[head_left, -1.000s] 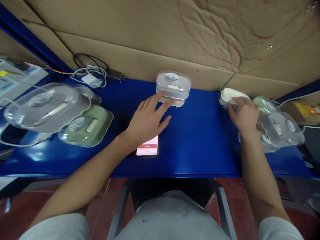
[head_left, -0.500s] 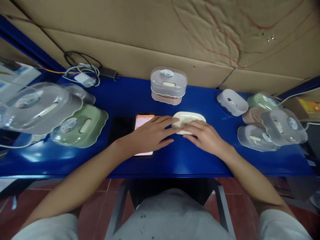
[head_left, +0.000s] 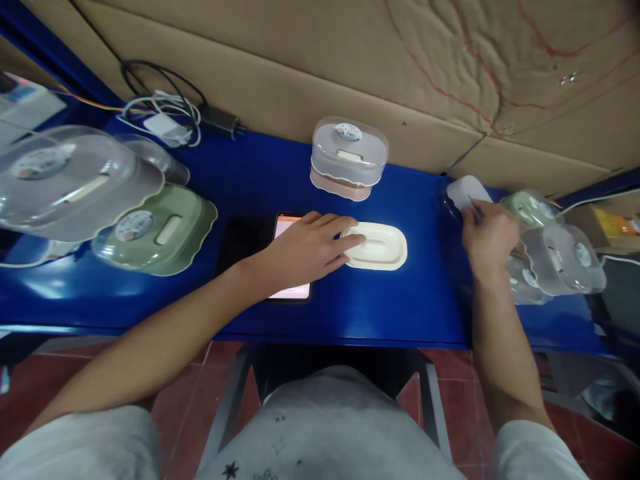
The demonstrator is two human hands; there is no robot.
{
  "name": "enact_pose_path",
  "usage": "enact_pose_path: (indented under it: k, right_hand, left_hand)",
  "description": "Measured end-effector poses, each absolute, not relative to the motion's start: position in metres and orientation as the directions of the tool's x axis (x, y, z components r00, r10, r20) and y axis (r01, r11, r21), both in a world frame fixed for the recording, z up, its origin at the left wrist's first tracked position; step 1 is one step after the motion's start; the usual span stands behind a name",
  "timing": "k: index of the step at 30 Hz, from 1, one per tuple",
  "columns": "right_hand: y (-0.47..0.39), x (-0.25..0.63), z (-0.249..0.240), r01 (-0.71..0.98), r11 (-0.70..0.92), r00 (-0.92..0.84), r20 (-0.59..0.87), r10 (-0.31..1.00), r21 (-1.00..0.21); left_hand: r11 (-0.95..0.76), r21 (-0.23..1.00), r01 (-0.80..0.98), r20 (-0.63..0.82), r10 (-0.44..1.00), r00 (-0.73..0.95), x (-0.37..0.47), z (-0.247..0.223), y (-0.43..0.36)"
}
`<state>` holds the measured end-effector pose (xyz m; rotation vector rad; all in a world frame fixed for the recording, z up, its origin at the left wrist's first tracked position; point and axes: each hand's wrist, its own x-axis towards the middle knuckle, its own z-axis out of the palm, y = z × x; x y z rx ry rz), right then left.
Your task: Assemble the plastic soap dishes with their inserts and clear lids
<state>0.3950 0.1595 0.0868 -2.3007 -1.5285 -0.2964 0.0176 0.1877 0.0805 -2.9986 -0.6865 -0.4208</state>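
A shallow cream-coloured plastic lid or tray point(head_left: 381, 247), oval with a raised rim and a ridge inside, lies hollow side up on the blue table. My left hand point(head_left: 313, 250) holds its left end, one finger reaching over the rim and the thumb at the near corner. To the right, my right hand point(head_left: 490, 230) is at the pale grey oval container point(head_left: 463, 190), fingertips pinched together over it. Something small and dark shows at those fingertips, too blurred to name. The hand covers part of that container.
A phone point(head_left: 293, 292) with a lit screen lies under my left forearm and hand. A clear-lidded pink box point(head_left: 350, 157) stands at the back. Green point(head_left: 155, 233) and grey point(head_left: 75, 183) boxes sit left, more clear-lidded boxes point(head_left: 565, 260) right. Cables point(head_left: 167, 120) lie back left.
My right hand has left the cream piece and moved right to the pale grey container. My left hand stays at the cream piece's left end. The view has shifted slightly.
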Motion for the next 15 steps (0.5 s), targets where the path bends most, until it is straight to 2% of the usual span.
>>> enact_pose_path:
  k: [3, 6, 9, 11, 15]
  right_hand:
    - [0.150, 0.375, 0.094, 0.960, -0.223, 0.280, 0.512, 0.812, -0.172]
    - [0.135, 0.342, 0.098, 0.993, 0.062, 0.012, 0.613, 0.790, -0.100]
    - [0.123, 0.310, 0.094, 0.923, 0.383, -0.302, 0.559, 0.772, -0.030]
    - [0.120, 0.298, 0.089, 0.825, 0.565, -0.480, 0.519, 0.707, -0.006]
    - [0.121, 0.291, 0.084, 0.711, 0.703, -0.621, 0.499, 0.605, 0.031]
  left_hand:
    - [-0.881, 0.024, 0.472, 0.347, 0.450, 0.823, 0.019, 0.082, 0.187]
    - [-0.872, 0.049, 0.486, 0.420, 0.460, 0.783, 0.019, 0.084, 0.188]
    - [-0.883, 0.043, 0.468, 0.434, 0.438, 0.787, 0.017, 0.085, 0.190]
    - [-0.897, 0.022, 0.441, 0.420, 0.408, 0.811, 0.015, 0.087, 0.190]
    - [-0.934, -0.016, 0.357, 0.385, 0.324, 0.864, 0.014, 0.088, 0.188]
